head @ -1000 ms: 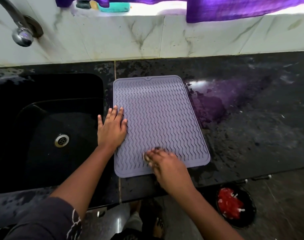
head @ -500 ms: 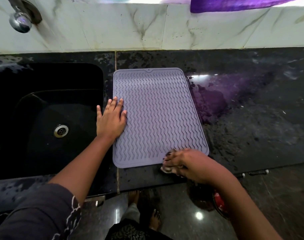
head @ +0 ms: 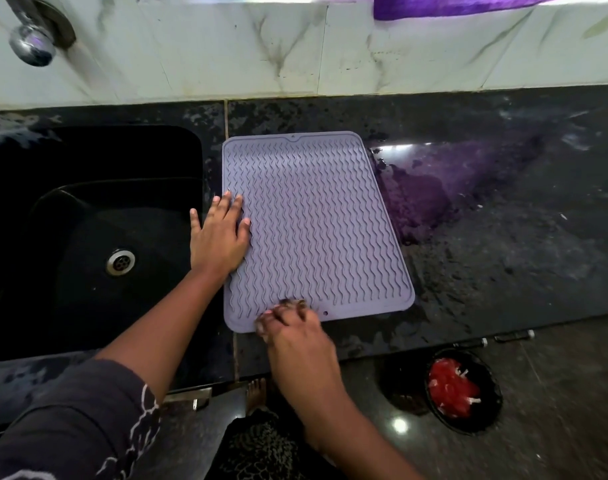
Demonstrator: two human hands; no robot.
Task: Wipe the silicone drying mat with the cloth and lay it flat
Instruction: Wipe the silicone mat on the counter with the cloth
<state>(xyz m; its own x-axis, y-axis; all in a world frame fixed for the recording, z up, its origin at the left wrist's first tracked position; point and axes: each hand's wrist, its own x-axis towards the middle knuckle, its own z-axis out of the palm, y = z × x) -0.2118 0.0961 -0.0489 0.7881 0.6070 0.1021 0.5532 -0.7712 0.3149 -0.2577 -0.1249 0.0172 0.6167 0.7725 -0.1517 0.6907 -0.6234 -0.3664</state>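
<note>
Head view: lilac silicone mat, wavy-ribbed, round-cornered, already flat on wet black stone worktop beside sink. Left hand spread, pressing mat's left edge. Right hand bunched around mostly hidden cloth at near edge. Wiping seemingly under way; far ribs probably left.

matt ribbed silicone mat, glossy wet stone counter

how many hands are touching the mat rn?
2. The left hand lies flat with open fingers on the left edge of the mat, beside the sink. The right hand is at the near edge, bunched around a mostly hidden cloth.
</note>
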